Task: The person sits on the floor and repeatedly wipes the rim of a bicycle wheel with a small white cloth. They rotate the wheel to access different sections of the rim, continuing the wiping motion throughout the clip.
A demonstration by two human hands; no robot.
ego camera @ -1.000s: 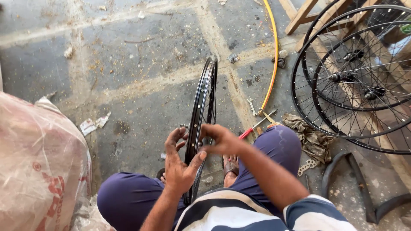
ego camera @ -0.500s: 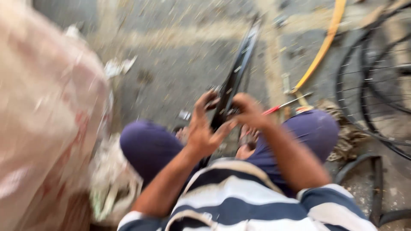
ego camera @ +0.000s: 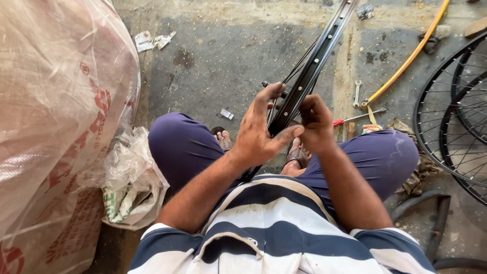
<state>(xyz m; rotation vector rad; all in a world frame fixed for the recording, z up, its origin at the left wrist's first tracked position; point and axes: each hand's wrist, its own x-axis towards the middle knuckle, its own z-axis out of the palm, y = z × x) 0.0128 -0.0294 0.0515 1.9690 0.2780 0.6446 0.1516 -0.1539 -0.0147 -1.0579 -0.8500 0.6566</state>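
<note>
From my head camera, looking down: my left hand (ego camera: 258,133) grips the black wheel rim (ego camera: 312,68) standing edge-on between my knees, fingers spread up its left side and thumb pressed across to the right. My right hand (ego camera: 315,124) sits against the rim's other side, fingers curled tight together; whether they pinch anything I cannot tell. A red-handled screwdriver (ego camera: 355,118) and a small wrench (ego camera: 357,93) lie on the concrete floor (ego camera: 213,66) nearby. Spoked wheels (ego camera: 451,116) stand at my right, and a big plastic sack (ego camera: 56,111) at my left.
</note>
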